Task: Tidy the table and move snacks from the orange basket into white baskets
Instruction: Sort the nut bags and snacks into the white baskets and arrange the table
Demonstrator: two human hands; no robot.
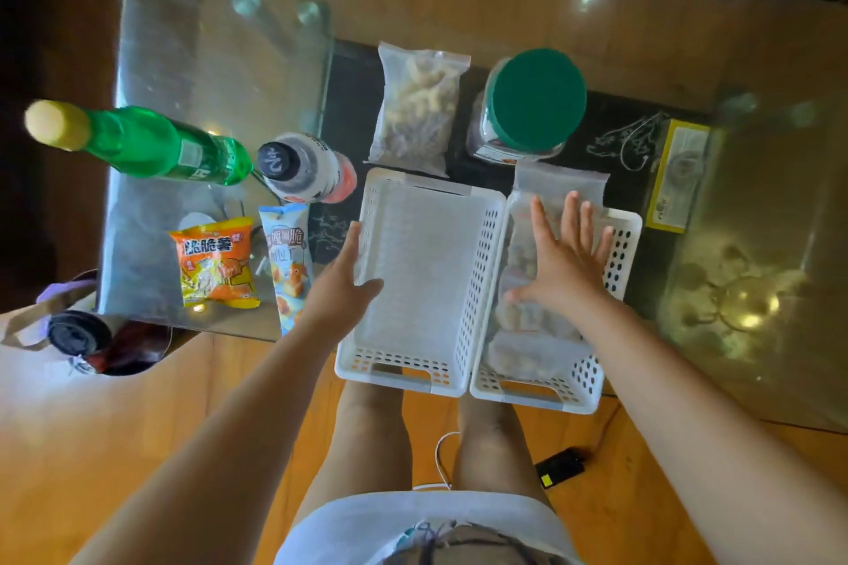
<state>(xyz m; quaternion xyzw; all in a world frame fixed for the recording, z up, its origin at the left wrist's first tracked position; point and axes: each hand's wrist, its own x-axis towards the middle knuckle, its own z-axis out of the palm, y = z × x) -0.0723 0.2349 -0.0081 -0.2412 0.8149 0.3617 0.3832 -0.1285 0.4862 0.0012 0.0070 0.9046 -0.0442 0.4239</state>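
Seen from the head camera, a person leans over a glass table (220,41), both bare arms reaching toward two white baskets set side by side at the frame's centre. The left hand (342,284) rests on the left rim of the left white basket (413,362), thumb inside the wall and fingers along the outside, loosely closed on the edge; this basket's floor shows bare. The right hand (566,252) lies flat with fingers spread and straight, palm pressing on a clear zip bag of snacks (532,326) that fills the right white basket (610,280) and sticks out over its far end.

Above the baskets, toward upper centre, a second clear zip bag of snacks (415,110) lies flat beside a clear jar with a green lid (534,101). At centre left stand a green bottle with a yellow cap (137,142) and a white bottle with a dark cap (303,167), close together. Below them, left of the baskets, lie an orange snack packet (215,264) and a pale blue snack packet (289,262), the latter just beside the left hand. A yellow-edged box (674,179) sits at centre right. At lower left, off the table's edge, a round bin (92,344) holds dark items. The person's knees and a wooden floor (137,404) fill the bottom, with a small black device (560,468) and a white cable (440,450) on the floor. No orange basket can be made out.
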